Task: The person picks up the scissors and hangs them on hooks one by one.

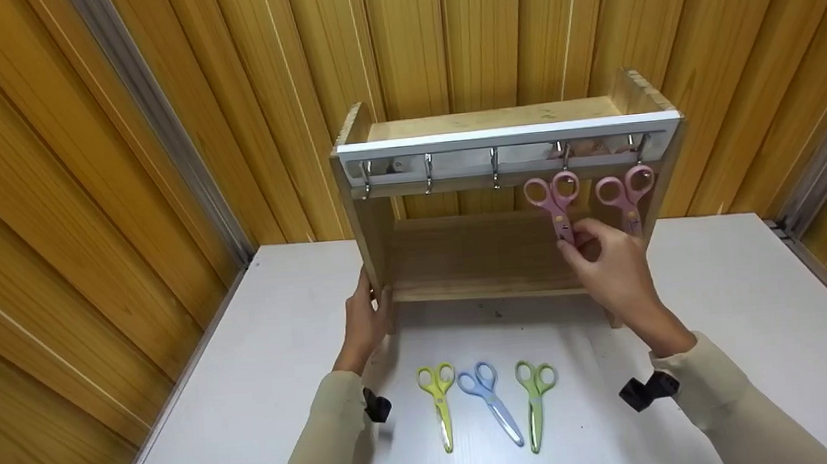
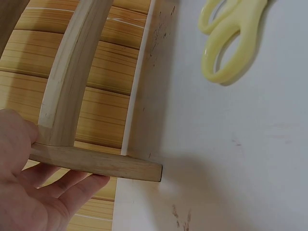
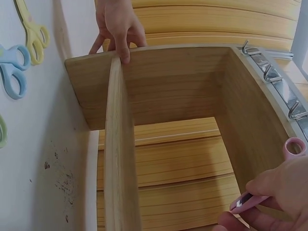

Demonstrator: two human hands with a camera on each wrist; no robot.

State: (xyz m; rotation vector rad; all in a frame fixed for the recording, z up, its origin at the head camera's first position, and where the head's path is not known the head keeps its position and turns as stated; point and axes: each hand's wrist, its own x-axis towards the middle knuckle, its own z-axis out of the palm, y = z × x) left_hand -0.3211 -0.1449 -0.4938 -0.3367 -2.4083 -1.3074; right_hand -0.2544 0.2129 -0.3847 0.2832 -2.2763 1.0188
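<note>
My right hand (image 1: pixel 617 264) pinches the blade end of pink scissors (image 1: pixel 557 206), handles upward. One handle loop is at the fourth hook of the metal hook rail (image 1: pixel 463 160); I cannot tell whether it bears on the hook. A second pair of pink scissors (image 1: pixel 628 196) hangs from the rightmost hook, its lower end behind my right hand. My left hand (image 1: pixel 367 320) grips the left side panel of the wooden rack (image 1: pixel 488 285), near its lower shelf. In the left wrist view, the thumb and fingers of that hand (image 2: pixel 33 187) lie on either side of the panel (image 2: pixel 101 161).
Yellow scissors (image 1: pixel 439 403), blue scissors (image 1: pixel 491 403) and green scissors (image 1: pixel 535 403) lie in a row on the white table (image 1: pixel 234 393), before the rack. Three hooks on the left of the rail hold nothing. Wood-panelled walls (image 1: pixel 406 48) stand behind and at both sides.
</note>
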